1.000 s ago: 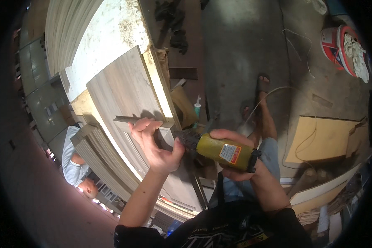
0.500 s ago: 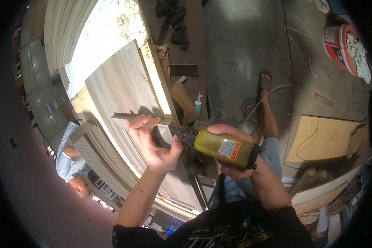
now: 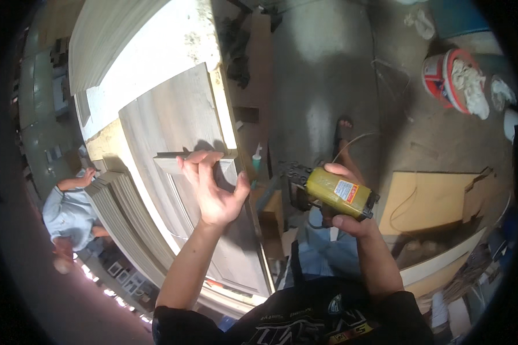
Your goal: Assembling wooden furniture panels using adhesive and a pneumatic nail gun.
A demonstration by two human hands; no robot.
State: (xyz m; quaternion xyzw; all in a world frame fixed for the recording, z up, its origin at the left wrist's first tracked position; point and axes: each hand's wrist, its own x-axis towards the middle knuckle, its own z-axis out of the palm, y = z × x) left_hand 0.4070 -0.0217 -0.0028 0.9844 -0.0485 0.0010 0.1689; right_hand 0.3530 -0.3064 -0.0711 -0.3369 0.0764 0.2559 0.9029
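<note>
A grey wood-grain panel [image 3: 172,109] with raised frame moulding lies on the workbench. My left hand [image 3: 216,192] rests at its middle, fingers curled over a short grey moulding strip [image 3: 166,164] that runs across the panel, thumb along the strip's right end. To the right of the panel, my right hand [image 3: 351,224] grips a yellow-green nail gun [image 3: 334,188] with a black nose. The nose points left and is apart from the strip. Much of the tool's handle is hidden behind its body and my fingers.
A stack of grey panels [image 3: 121,201] stands at the left, with a person [image 3: 75,213] beyond it. A red bucket [image 3: 443,80] with white cloth is on the floor at far right. A yellowish board [image 3: 420,201] lies lower right; a tube [image 3: 256,158] stands beside the bench.
My right hand has drawn the nail gun away to the right, off the moulding strip's end. My left hand stays on the strip, its thumb now clear of the tool.
</note>
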